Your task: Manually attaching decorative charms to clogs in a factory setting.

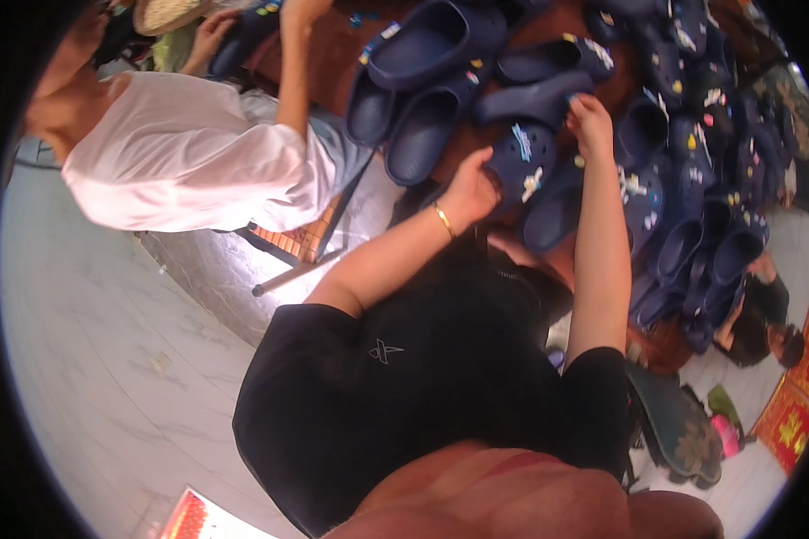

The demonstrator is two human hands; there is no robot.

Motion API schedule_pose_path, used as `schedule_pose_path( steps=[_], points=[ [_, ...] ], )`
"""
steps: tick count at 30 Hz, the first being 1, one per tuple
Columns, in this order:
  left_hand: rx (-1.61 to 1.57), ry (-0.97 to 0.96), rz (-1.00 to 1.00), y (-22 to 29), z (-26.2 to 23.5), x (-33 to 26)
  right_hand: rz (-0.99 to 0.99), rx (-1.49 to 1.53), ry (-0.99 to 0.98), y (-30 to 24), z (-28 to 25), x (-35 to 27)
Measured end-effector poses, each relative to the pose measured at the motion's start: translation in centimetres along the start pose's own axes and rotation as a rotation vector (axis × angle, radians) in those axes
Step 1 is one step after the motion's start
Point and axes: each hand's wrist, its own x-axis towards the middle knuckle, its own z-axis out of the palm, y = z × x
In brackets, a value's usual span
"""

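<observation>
Navy clog [511, 168], one, charms on its upper: before the person, the left hand [472, 193] clamped on its edge. Right hand [591, 130]: beyond the clog, fingertips together; whether they pinch anything cannot be told. Progress, by judgement: well along, charms showing on many of the clogs at right [692, 171]; open-heeled clogs ahead [422, 130] show few from this angle, possibly unfinished. Container: round basket [173, 30], upper left, pale contents, kind unclear.
</observation>
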Motion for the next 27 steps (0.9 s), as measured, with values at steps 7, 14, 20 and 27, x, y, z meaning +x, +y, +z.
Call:
schedule_pose_path(
  steps=[7, 14, 20, 27],
  points=[
    [-0.030, 0.052, -0.005, -0.4, -0.1, -0.3, 0.060, -0.523, -0.484, -1.6, 3.3, -4.1],
    [0.028, 0.071, 0.059, -1.0, -0.9, -0.4, 0.071, -1.045, -0.489, -0.6, 5.3, -5.9],
    [0.029, 0.048, 0.056, -0.7, -1.1, -0.4, -0.230, -1.187, -0.328, 0.2, 5.5, -7.4],
    [0.061, 0.105, 0.057, -0.8, -1.3, -0.2, -0.319, -1.262, -0.360, 0.6, 5.6, -7.9]
  ],
)
